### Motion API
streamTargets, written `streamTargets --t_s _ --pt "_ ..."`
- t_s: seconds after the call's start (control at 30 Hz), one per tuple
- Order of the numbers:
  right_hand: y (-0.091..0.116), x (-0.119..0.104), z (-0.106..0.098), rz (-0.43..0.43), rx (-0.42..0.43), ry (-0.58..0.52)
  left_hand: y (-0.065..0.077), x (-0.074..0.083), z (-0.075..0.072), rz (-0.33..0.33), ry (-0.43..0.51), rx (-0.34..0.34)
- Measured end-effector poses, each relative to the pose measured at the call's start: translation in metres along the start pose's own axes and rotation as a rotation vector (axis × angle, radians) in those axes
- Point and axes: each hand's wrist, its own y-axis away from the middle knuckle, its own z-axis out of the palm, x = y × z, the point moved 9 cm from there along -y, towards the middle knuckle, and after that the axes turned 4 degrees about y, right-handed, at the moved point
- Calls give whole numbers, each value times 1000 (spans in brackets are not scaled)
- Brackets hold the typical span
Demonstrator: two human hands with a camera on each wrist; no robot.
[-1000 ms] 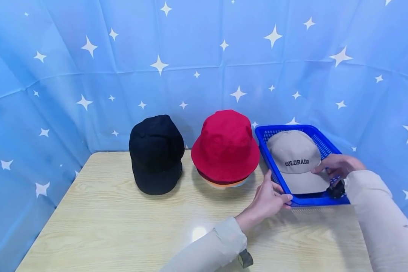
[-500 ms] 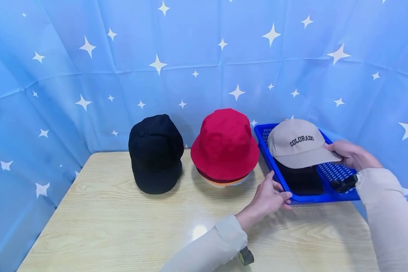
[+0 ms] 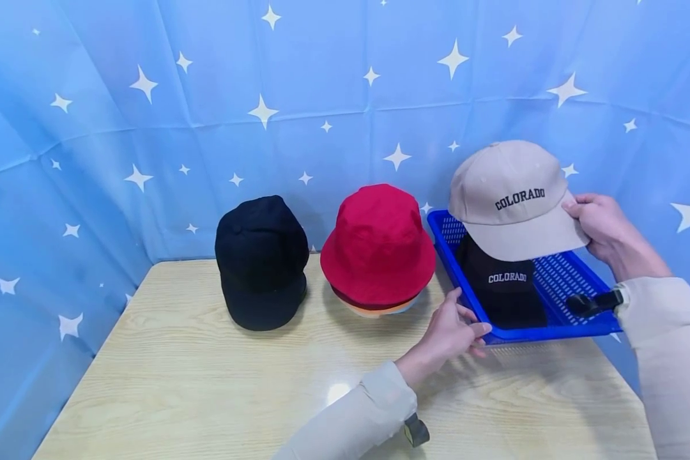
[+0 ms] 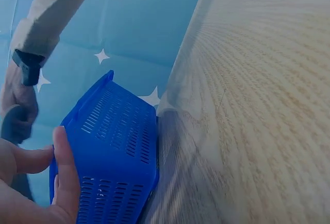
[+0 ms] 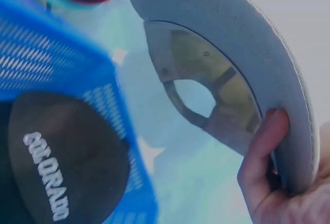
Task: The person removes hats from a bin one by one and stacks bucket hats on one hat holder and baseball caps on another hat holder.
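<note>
My right hand [image 3: 606,230] pinches the side of the brim of a beige baseball cap [image 3: 508,185] lettered COLORADO, held up over the blue plastic basket [image 3: 586,329]. In the right wrist view the cap's [image 5: 221,43] hollow underside and back strap opening show, with fingers [image 5: 270,136] beneath the brim. A black COLORADO baseball cap [image 3: 508,300] lies inside the basket, its upper part hidden behind the beige one. My left hand [image 3: 448,329] grips the basket's near left corner, thumb on the rim and fingers against the outer wall, as the left wrist view also shows.
Left of the basket sits a red bucket hat [image 3: 379,249], stacked over others whose orange and blue edges peek out. Farther left is a black cap [image 3: 261,262]. A blue starry curtain [image 3: 322,83] hangs behind the wooden table [image 3: 218,396].
The beige cap has risen out of the basket in my right hand, uncovering the black cap beneath. My left hand keeps its hold on the basket corner.
</note>
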Motion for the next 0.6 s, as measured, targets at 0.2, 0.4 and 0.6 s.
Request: streamTargets --t_s 0.2,0.4,0.6 --pt "19 -35 13 -142 70 -166 2 -1 -7 -51 -55 -36" --pt "47 -63 33 -233 119 -253 20 21 -19 -47 -61 -217" --pt "79 -87 74 -381 39 -425 47 77 -45 112 -4 -327"
